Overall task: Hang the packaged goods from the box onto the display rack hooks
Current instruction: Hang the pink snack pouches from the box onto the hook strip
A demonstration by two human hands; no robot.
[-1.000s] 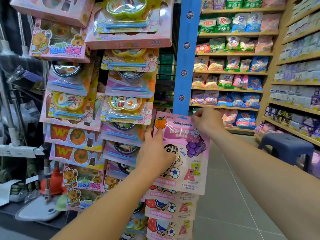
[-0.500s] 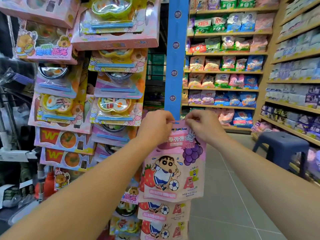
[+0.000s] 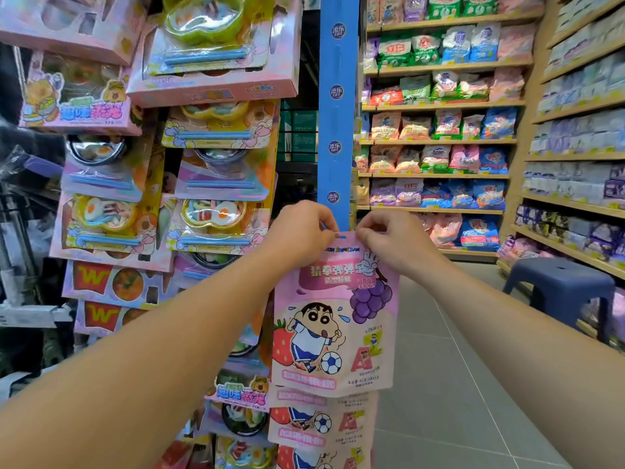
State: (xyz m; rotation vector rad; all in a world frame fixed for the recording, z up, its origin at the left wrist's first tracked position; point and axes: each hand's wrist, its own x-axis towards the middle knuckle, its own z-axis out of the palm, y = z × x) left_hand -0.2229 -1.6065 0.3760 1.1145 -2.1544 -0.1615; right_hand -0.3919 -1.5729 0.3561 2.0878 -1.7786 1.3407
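Observation:
A pink candy pouch (image 3: 333, 326) with a cartoon boy, a football and grapes hangs flat against the blue hanging strip (image 3: 338, 106). My left hand (image 3: 301, 231) pinches the pouch's top left corner beside its hang slot. My right hand (image 3: 389, 238) pinches the top right corner. A small blue hook tab shows between my fingertips at the slot. Below it, more pouches of the same kind (image 3: 318, 424) hang on the strip in an overlapping column. The box is not in view.
Pink boxed toy-food sets (image 3: 209, 137) hang in crowded columns to the left, close to my left forearm. Wooden shelves of snack bags (image 3: 436, 130) fill the back and right walls. A blue plastic stool (image 3: 558, 289) stands on the grey tiled floor at right.
My left hand has moved from the pouch's front up to its top edge. Both hands now pinch the top corners at the strip, and the pouch hangs straighter.

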